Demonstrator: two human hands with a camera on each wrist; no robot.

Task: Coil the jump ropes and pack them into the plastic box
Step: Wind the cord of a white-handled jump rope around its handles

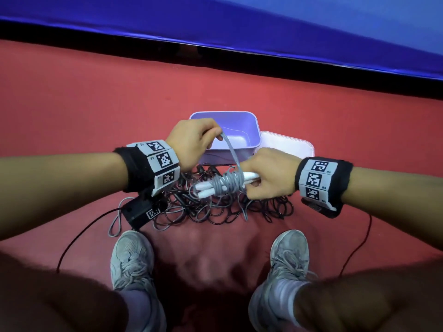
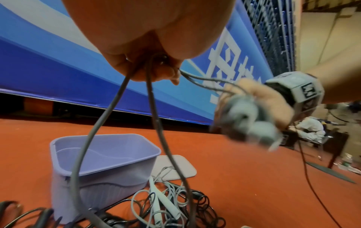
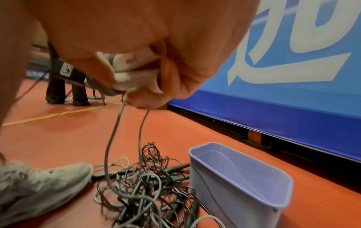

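My right hand [image 1: 263, 174] grips the two white handles [image 1: 208, 189] of a grey jump rope, with grey cord [image 1: 229, 182] wound several times around them. My left hand [image 1: 194, 140] pinches a loop of that same grey cord [image 1: 227, 146] and holds it raised above the handles, over the near wall of the lilac plastic box [image 1: 225, 133]. The box stands open and empty on the red floor. In the left wrist view the cord [image 2: 109, 117] hangs in two strands from my fingers. A tangle of black and grey ropes [image 1: 215, 212] lies under my hands.
The box's pale lid [image 1: 287, 144] lies flat to the right of the box. My two grey shoes [image 1: 131, 257] stand just behind the rope pile. A blue banner wall [image 1: 263, 32] runs along the far side of the floor. Thin black cables [image 1: 79, 236] trail from my wrists.
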